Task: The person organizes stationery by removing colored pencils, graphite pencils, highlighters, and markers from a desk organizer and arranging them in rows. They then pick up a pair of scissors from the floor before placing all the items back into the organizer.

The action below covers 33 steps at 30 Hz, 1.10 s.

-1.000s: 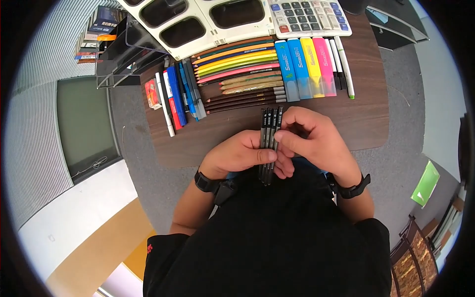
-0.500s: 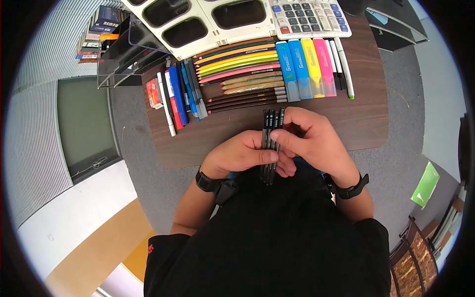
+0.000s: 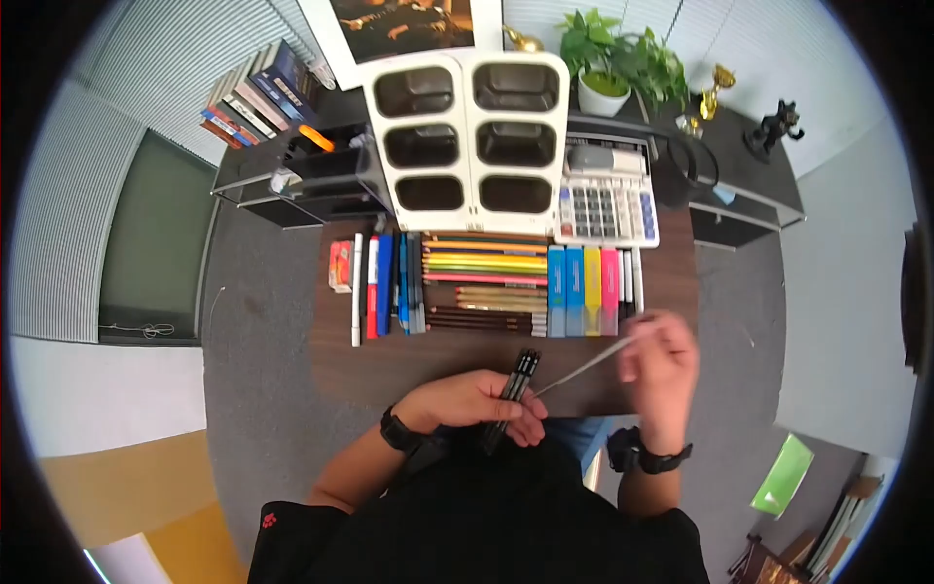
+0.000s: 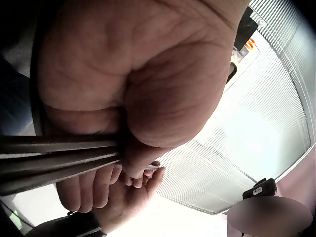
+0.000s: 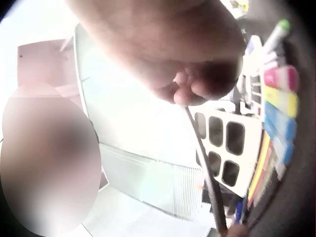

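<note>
Right hand [image 3: 664, 365] has swung to 3 o'clock of the left hand [image 3: 463, 400], pinching 1 slim, blurred grey stick [image 3: 587, 366]; the left grips slender black pencils [image 3: 519, 381], best held snugly so none slips.

The head camera is looking forward and down across the desk [image 3: 365, 375], wrist cameras closely facing left grip [image 4: 133, 81] and right grip [image 5: 180, 52], head and right wrist sharing the organizer [image 3: 468, 146] at head-view twelve o'clock.

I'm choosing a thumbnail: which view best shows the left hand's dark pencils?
Head view: the dark pencils show upper ends and shafts beyond the left hand. Left wrist: larger but cropped; right wrist: not discernible.
</note>
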Each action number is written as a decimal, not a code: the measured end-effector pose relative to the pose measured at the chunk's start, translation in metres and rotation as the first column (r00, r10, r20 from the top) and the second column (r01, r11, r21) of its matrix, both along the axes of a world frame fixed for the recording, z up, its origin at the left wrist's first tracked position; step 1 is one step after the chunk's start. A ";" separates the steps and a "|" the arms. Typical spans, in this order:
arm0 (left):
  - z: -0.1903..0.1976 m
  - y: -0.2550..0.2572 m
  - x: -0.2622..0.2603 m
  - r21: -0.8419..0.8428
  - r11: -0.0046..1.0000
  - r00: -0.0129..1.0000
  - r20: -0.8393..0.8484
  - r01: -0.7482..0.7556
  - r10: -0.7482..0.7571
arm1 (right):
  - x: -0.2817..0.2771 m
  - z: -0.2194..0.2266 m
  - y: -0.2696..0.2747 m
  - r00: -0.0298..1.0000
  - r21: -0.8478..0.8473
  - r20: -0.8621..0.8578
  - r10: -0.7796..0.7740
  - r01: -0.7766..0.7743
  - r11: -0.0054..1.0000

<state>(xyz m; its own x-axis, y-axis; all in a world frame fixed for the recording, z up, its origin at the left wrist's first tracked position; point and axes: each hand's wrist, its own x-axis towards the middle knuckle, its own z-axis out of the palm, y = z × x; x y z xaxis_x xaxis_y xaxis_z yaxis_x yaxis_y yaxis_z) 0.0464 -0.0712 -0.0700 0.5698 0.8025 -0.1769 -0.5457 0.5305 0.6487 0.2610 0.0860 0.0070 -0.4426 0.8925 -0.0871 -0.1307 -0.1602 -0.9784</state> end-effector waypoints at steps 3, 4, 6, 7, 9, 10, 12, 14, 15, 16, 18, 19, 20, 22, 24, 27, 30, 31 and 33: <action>0.003 -0.002 -0.004 -0.032 0.999 0.989 0.146 0.015 -0.010 | 0.016 0.039 0.024 0.912 0.009 -0.222 -0.345 0.355 0.935; 0.011 0.004 -0.008 -0.013 1.000 0.990 0.139 0.008 -0.007 | 0.027 0.045 0.030 0.922 0.100 -0.288 -0.260 0.299 0.949; 0.028 0.017 -0.016 0.069 0.985 0.988 -0.007 0.156 -0.156 | 0.030 0.059 0.025 0.946 0.252 -0.210 -0.245 0.295 0.922; 0.033 0.025 -0.018 0.080 0.985 0.988 -0.012 0.153 -0.153 | 0.024 0.062 0.022 0.946 0.261 -0.216 -0.240 0.293 0.920; 0.040 0.043 -0.019 0.178 0.947 0.963 -0.086 0.266 -0.255 | 0.010 0.065 0.013 0.984 0.457 -0.022 -0.176 0.167 0.874; 0.037 0.049 -0.020 0.192 0.940 0.959 -0.089 0.281 -0.269 | 0.003 0.066 0.014 0.994 0.494 -0.012 -0.108 0.100 0.864; 0.023 0.065 -0.021 0.216 0.911 0.931 0.030 0.350 -0.365 | -0.026 0.072 0.011 0.982 0.615 0.077 -0.170 0.087 0.784; 0.014 0.066 -0.021 0.223 0.895 0.903 0.110 0.386 -0.416 | -0.041 0.080 0.018 0.962 0.701 0.228 -0.149 -0.056 0.711; 0.010 0.064 -0.021 0.205 0.895 0.880 0.193 0.397 -0.435 | -0.048 0.078 0.024 0.944 0.743 0.296 -0.147 -0.131 0.656; 0.008 0.061 -0.023 0.226 0.883 0.868 0.197 0.412 -0.455 | -0.056 0.078 0.026 0.930 0.753 0.340 -0.136 -0.184 0.631; 0.007 0.053 -0.026 0.207 0.893 0.826 0.341 0.400 -0.449 | -0.071 0.079 0.023 0.902 0.726 0.414 -0.126 -0.243 0.643; 0.010 0.052 -0.026 0.207 0.890 0.811 0.366 0.407 -0.456 | -0.078 0.077 0.024 0.891 0.725 0.432 -0.136 -0.254 0.641; 0.011 0.052 -0.025 0.222 0.887 0.802 0.380 0.405 -0.462 | -0.086 0.073 0.026 0.880 0.762 0.446 -0.163 -0.278 0.585; 0.013 0.053 -0.025 0.233 0.879 0.802 0.362 0.416 -0.476 | -0.104 0.066 0.032 0.863 0.796 0.467 -0.192 -0.315 0.517; 0.014 0.054 -0.027 0.259 0.868 0.798 0.346 0.424 -0.493 | -0.122 0.055 0.036 0.876 0.829 0.432 -0.215 -0.292 0.476; 0.017 0.053 -0.032 0.280 0.865 0.799 0.342 0.416 -0.495 | -0.151 0.045 0.039 0.878 0.823 0.437 -0.194 -0.303 0.481; 0.014 0.054 -0.033 0.295 0.880 0.794 0.390 0.371 -0.466 | -0.170 0.038 0.043 0.874 0.858 0.448 -0.188 -0.362 0.364; 0.013 0.055 -0.033 0.309 0.882 0.787 0.408 0.357 -0.462 | -0.175 0.036 0.042 0.869 0.857 0.454 -0.196 -0.365 0.364; 0.013 0.056 -0.033 0.315 0.884 0.789 0.414 0.344 -0.454 | -0.183 0.034 0.040 0.860 0.833 0.474 -0.189 -0.370 0.411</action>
<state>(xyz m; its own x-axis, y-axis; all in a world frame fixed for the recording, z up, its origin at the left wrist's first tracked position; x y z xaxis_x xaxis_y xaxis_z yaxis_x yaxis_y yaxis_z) 0.0135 -0.0148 -0.0574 0.8156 0.4697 0.3379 -0.5785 0.6480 0.4955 0.0783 0.1257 0.0411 -0.6798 0.5277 0.5093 0.2916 0.8317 -0.4726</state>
